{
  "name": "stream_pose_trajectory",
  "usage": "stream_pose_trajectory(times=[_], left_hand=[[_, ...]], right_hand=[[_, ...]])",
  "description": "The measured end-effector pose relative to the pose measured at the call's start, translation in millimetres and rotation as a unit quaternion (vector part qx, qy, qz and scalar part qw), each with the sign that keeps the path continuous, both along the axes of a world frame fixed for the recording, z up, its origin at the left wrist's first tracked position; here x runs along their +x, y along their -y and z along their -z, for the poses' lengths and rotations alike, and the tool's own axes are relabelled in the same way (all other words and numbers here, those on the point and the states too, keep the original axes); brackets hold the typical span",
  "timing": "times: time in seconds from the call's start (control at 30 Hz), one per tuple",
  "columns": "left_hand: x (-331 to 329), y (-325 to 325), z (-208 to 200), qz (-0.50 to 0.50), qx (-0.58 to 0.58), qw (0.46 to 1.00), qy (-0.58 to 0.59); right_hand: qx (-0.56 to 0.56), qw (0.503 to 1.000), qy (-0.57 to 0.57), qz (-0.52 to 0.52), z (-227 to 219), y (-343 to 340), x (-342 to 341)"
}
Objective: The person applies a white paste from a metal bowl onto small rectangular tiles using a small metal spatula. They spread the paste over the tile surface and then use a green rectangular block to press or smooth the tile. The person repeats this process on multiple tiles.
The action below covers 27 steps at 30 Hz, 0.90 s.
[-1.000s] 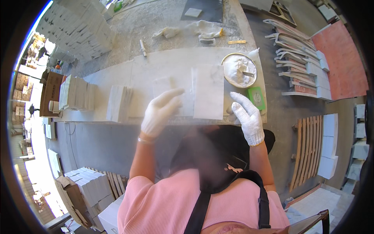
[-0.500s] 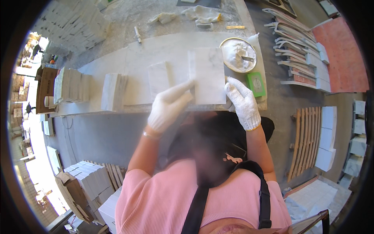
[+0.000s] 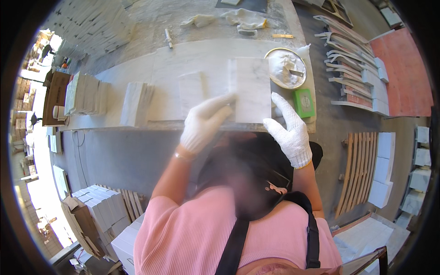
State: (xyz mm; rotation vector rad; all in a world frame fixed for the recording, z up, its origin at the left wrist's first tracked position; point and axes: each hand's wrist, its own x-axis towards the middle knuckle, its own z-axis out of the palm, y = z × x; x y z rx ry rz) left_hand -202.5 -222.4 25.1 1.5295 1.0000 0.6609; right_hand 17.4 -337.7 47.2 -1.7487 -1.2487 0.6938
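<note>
A white, grey-veined rectangular stone tile (image 3: 253, 89) lies near the front edge of the worktable, a paler strip showing along its left side. My left hand (image 3: 201, 121), in a white knitted glove, reaches to the tile's left edge with fingers stretched out. At the right edge is my gloved right hand (image 3: 292, 133), its thumb by the tile's near corner and its fingers spread apart from it. Contact on that side cannot be made out. Left of my left hand rest a smaller pale tile (image 3: 190, 91) and a short stack of tiles (image 3: 135, 104).
A round tub of white paste (image 3: 280, 68) with a blade in it stands right of the tile, beside a green box (image 3: 303, 102). Loose gloves (image 3: 243, 18) and a marker-like stick (image 3: 168, 38) lie farther back. More stacked tiles (image 3: 84, 95) stand at the left.
My right thumb has come down from the tile's right edge toward its near corner, and that hand has spread wider. My left hand stays at the left edge. The whole view has shifted slightly.
</note>
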Motion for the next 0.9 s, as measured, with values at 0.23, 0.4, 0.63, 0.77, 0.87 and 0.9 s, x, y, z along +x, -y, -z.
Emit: stream_pose_trajectory(times=[0.23,0.4,0.63,0.77,0.87,0.9], left_hand=[[1,3,-7,0.006,0.063,0.997,-0.043],[-3,5,-20,0.014,0.071,0.996,-0.044],[11,21,-52,0.09,0.056,0.994,-0.004],[43,47,-66,0.268,0.068,0.956,-0.098],[75,59,-59,0.273,-0.052,0.96,0.023],[89,65,-53,0.245,-0.084,0.961,0.1]], right_hand=[[-0.066,0.97,-0.232,-0.012,-3,-30,10],[-0.033,0.947,-0.319,-0.004,2,-25,14],[0.048,0.916,-0.396,0.043,24,44,27],[0.081,0.925,-0.363,0.083,30,84,35],[0.077,0.932,-0.338,0.102,32,105,37],[0.074,0.932,-0.338,0.105,32,111,38]])
